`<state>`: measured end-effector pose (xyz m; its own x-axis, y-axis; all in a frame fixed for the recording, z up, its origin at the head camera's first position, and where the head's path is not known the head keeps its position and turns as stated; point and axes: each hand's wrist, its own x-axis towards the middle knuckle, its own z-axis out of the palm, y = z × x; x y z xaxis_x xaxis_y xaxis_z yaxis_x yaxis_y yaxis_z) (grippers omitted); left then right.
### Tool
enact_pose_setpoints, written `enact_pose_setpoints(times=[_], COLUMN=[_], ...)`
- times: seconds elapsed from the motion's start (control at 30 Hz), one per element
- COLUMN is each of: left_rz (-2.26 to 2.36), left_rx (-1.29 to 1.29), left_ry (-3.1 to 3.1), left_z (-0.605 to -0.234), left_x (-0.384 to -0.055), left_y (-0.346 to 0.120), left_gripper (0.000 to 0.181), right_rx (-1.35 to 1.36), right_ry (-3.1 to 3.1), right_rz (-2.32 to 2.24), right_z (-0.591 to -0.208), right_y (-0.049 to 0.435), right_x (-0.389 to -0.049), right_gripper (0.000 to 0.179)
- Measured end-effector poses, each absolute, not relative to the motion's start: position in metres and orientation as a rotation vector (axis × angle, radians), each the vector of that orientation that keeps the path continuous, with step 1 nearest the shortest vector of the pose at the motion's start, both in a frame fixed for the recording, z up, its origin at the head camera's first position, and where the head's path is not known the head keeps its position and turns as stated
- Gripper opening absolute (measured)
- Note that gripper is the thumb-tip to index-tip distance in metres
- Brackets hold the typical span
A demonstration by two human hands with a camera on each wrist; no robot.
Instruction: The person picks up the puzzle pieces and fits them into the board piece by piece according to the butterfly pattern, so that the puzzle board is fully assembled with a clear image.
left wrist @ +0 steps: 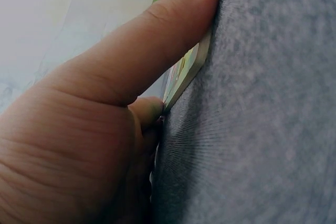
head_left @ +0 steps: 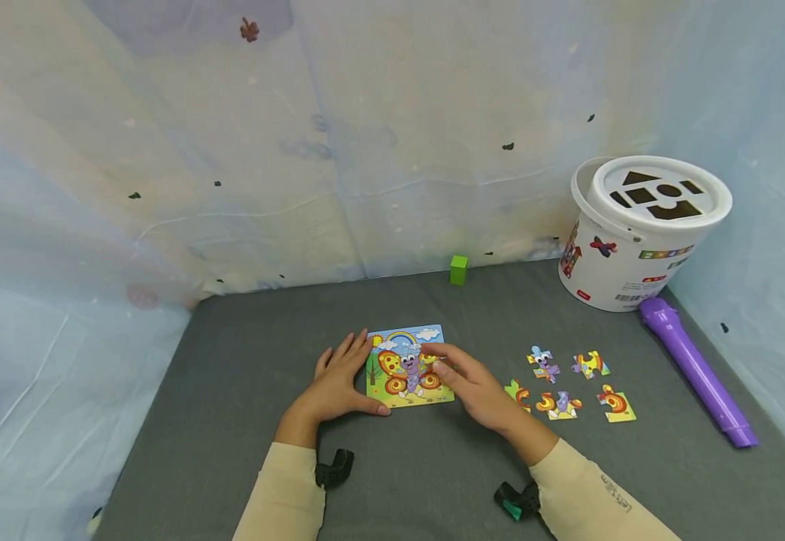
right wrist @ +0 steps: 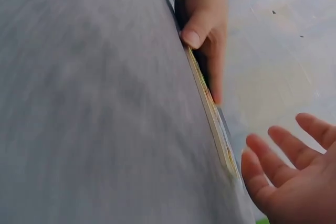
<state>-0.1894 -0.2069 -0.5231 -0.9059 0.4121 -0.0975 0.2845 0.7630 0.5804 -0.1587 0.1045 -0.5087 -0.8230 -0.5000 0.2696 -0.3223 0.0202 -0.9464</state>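
A butterfly jigsaw board with a rainbow lies flat on the grey table. My left hand rests at its left side, fingers fairly straight along that edge and thumb against the front left corner. The left wrist view shows the thumb lying along the board's edge. Over the board's right side hovers my right hand, its fingers loosely bent. In the right wrist view those fingers stand apart, close to the board's near end, with nothing between them. Several loose puzzle pieces lie to the right of this hand.
A white lidded bucket with shape holes stands at the back right. In front of it lies a purple tube. A green block stands at the table's back edge, by the draped cloth.
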Motion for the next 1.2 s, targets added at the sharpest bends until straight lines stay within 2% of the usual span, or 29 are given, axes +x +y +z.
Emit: enact_pose_setpoints(times=[0.27,0.53,1.2], left_rz=[0.876,0.819,0.856], left_rx=[0.569,0.54,0.551], left_ry=[2.732,2.718,2.735], left_z=[-0.523,-0.521,-0.523], left_x=[-0.188,-0.189,-0.188], left_y=[-0.206,-0.203,-0.207], left_gripper=[0.14,0.14,0.141], right_rx=[-0.877,-0.895,-0.79], right_ry=[2.007,2.057,2.176], right_rz=[-2.032,-2.017,-1.98], right_z=[-0.509,-0.502,-0.499], right_y=[0.151,0.191,0.229], right_x=[-0.156,-0.15,-0.141], right_gripper=[0.063,0.068,0.065])
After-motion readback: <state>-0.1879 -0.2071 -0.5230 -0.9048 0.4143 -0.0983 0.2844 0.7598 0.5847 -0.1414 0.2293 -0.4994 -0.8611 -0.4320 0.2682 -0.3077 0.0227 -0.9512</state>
